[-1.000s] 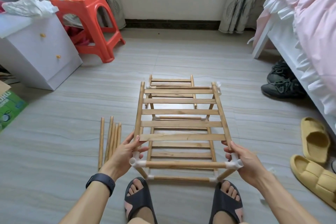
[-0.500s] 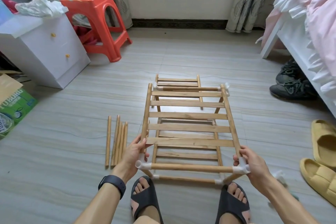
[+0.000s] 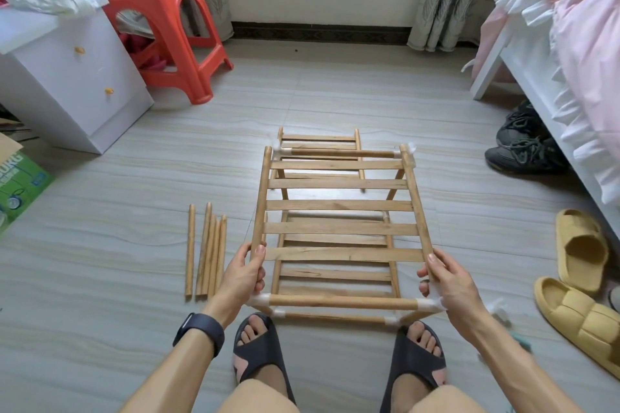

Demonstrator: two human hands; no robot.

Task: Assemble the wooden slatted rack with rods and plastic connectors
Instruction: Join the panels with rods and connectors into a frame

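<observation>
Wooden rack stands on the tiled floor mid-room, right in front of the person's feet. The top slatted shelf is on and a lower slatted shelf shows through the gaps. Left hand is wrapped round the left side rail at its near end, thumb on top, just above the near-left connector. Right hand is curled round the right side rail the same way, just above the near-right connector. So both hands hold the rack at its two near corners, with the front rod spanning between them below the knuckles. Step looks like seating or squaring the top shelf's rails into the near connectors. To do it well: push both rails in evenly so neither side cocks, keep the shelf level, and keep fingers off the joint mouths. Then check the far corner connectors, since pressure at the near end could pop them; how deep those joints sit can't be told. The near lower rod sits just ahead of the sandalled toes, handy as a brace. Spare rods lie bundled on the floor just left of the left hand, untouched, so uprights for another tier are probably left to fit.
</observation>
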